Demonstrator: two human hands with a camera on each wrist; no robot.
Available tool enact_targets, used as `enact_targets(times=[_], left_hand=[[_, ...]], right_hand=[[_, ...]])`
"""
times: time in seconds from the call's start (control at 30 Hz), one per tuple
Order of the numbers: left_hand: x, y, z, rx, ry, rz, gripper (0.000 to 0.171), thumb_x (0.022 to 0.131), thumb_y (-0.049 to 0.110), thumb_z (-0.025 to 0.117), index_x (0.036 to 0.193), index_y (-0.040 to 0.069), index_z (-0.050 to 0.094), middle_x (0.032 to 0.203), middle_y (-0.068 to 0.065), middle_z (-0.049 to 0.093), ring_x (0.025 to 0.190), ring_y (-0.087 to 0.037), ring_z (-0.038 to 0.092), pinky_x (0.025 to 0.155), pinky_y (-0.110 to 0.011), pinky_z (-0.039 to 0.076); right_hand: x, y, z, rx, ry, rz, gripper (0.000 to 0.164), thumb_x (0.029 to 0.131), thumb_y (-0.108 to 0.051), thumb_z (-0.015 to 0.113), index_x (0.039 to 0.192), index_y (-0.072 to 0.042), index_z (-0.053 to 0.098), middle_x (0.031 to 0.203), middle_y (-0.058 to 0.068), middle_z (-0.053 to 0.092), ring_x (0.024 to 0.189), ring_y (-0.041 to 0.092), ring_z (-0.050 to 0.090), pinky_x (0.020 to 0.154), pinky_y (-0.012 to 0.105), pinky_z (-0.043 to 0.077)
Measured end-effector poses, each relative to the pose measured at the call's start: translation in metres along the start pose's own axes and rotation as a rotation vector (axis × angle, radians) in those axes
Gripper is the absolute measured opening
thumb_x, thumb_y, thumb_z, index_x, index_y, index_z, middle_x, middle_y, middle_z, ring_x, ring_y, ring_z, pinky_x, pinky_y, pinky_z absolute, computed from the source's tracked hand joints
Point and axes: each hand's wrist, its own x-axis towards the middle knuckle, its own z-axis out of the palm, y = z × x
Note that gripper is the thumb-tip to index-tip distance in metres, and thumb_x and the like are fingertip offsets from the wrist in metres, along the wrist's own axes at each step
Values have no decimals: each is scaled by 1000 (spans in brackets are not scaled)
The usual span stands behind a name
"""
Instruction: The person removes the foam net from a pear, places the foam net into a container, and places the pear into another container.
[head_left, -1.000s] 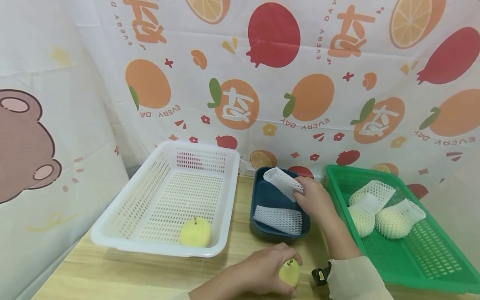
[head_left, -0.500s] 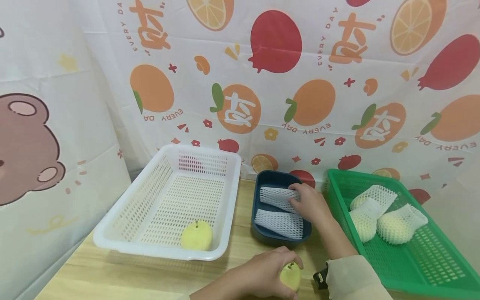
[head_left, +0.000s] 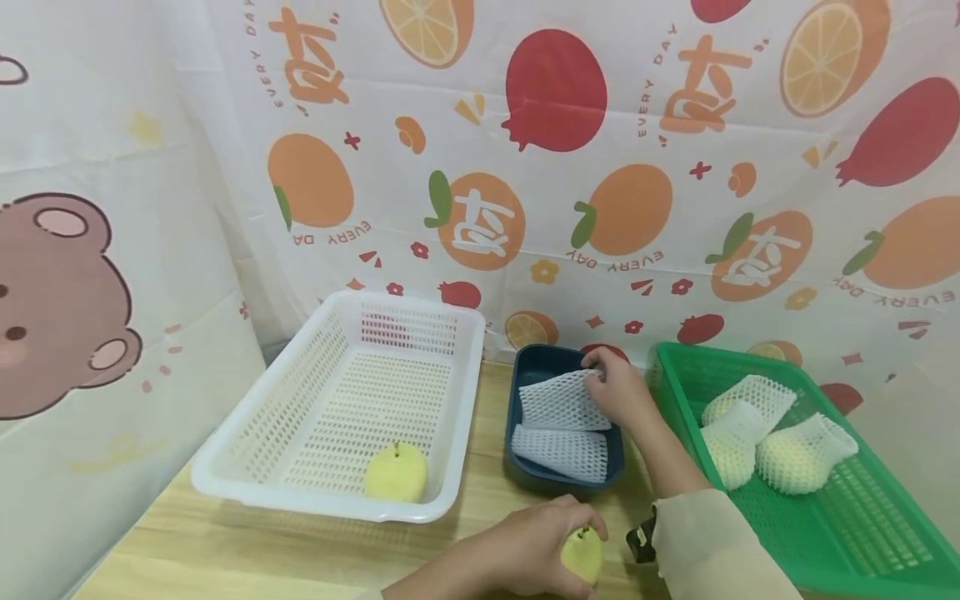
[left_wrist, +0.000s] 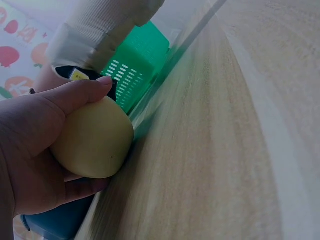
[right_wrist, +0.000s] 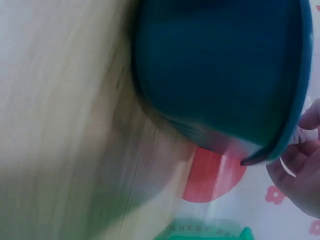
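Note:
In the head view my left hand [head_left: 525,546] grips a yellow-green pear [head_left: 583,552], stem upward, just in front of a dark blue box [head_left: 531,360]. The left wrist view shows this pear [left_wrist: 95,137] between thumb and fingers, close above the tabletop. My right hand [head_left: 622,396] reaches over the box's right side and pinches the right end of a white foam net sleeve [head_left: 558,402]. A second foam net sleeve [head_left: 562,454] lies flat in the front of the box. From the right wrist, the box wall [right_wrist: 215,75] hides most of the sleeve; the fingers are partly seen.
At the left stands a white basket [head_left: 217,467] with one pear [head_left: 396,472] in its front right corner. A green basket [head_left: 892,500] at the right holds several pears in foam nets [head_left: 797,458]. A printed curtain [head_left: 465,100] hangs behind the wooden table [head_left: 285,550].
The right hand has lowered the foam net sleeve from the box's back rim toward its middle, and its right end is now raised. The left hand still holds the pear in much the same place.

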Motion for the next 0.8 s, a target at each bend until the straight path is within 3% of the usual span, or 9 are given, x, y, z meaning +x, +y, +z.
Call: enact_targets(times=[0.1, 0.23, 0.37, 0.5, 0.67, 0.8], left_hand=[[2, 0, 1, 0, -5, 21, 46, 77, 32, 83, 117, 31, 59, 105, 16, 52, 81, 4, 48, 66, -15, 43], [3, -1, 3, 28, 7, 50, 46, 77, 32, 83, 116, 30, 59, 105, 16, 52, 84, 5, 48, 68, -14, 43], [4, -1, 2, 33, 5, 52, 46, 77, 32, 83, 117, 30, 59, 105, 16, 52, 84, 5, 48, 68, -14, 43], [4, -1, 1, 10, -3, 33, 46, 77, 32, 83, 117, 30, 59, 106, 17, 52, 84, 5, 48, 68, -14, 43], [2, -2, 0, -11, -1, 29, 47, 77, 31, 83, 117, 30, 59, 106, 17, 52, 84, 5, 48, 68, -15, 43], [2, -3, 0, 6, 13, 44, 47, 77, 32, 83, 116, 29, 59, 106, 16, 52, 86, 5, 48, 70, -14, 43]], right_hand=[[3, 4, 3, -14, -41, 26, 24, 94, -15, 60, 117, -9, 60, 113, 16, 64, 96, 31, 57, 87, 46, 51], [1, 5, 7, -120, -81, 68, 40, 91, -19, 67, 129, -9, 57, 130, 18, 59, 113, 35, 56, 97, 56, 48], [-4, 3, 10, -216, -56, 30, 55, 88, -20, 72, 139, -12, 52, 142, 17, 48, 127, 37, 47, 100, 59, 45], [-9, -4, 8, -260, -65, -55, 43, 88, -20, 72, 129, -13, 62, 130, 14, 56, 119, 32, 52, 95, 54, 50], [-17, -11, 12, -238, -249, -82, 23, 93, -28, 68, 111, -15, 72, 105, 4, 70, 96, 20, 64, 86, 44, 55], [-25, -10, 19, -247, -352, -79, 28, 95, -37, 64, 113, -17, 73, 109, 3, 72, 106, 24, 65, 106, 59, 37]])
